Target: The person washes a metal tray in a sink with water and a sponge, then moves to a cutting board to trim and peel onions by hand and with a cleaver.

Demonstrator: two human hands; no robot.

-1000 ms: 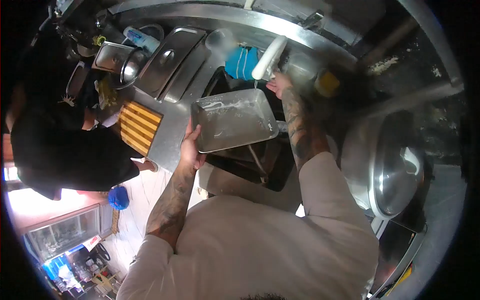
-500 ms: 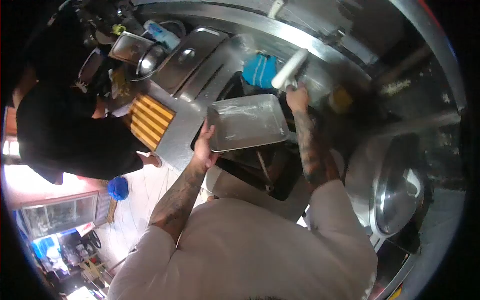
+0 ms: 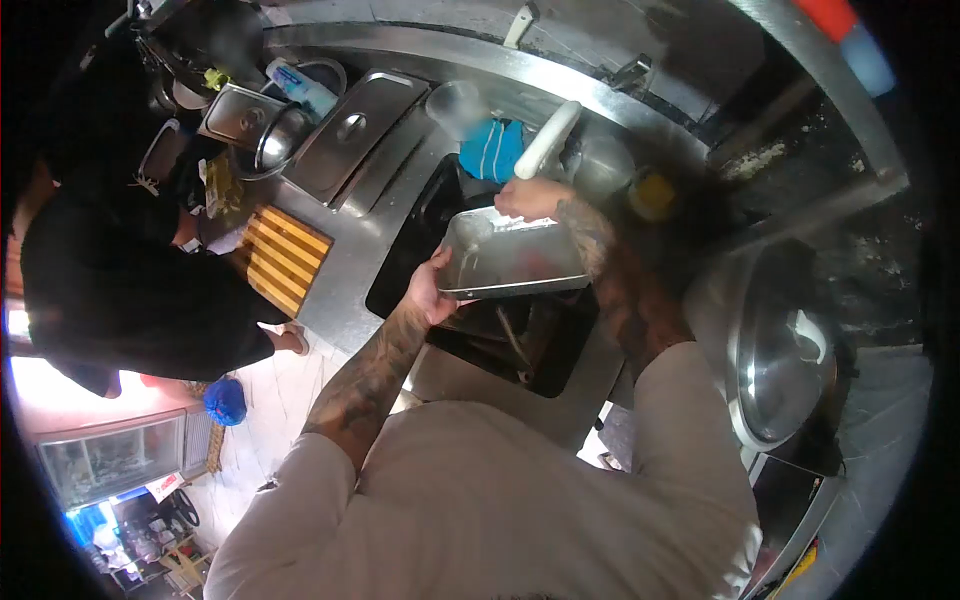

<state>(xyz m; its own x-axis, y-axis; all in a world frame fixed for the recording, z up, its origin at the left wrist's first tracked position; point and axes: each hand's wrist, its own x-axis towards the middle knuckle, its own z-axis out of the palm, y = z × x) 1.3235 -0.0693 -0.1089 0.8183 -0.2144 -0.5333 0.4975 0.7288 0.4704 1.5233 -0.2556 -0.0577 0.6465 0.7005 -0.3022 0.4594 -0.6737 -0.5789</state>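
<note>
Metal pan [image 3: 505,264], shallow, rectangular and silvery, smooth-walled with bright glints, gripped in the left hand [image 3: 431,288], beside a curled right hand [image 3: 530,199] of unclear hold.

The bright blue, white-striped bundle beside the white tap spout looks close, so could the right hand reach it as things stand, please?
Probably yes: the right hand, over the shallow rectangular metal pan, is near the blue bundle, and the white tap spout stands to one side.
</note>
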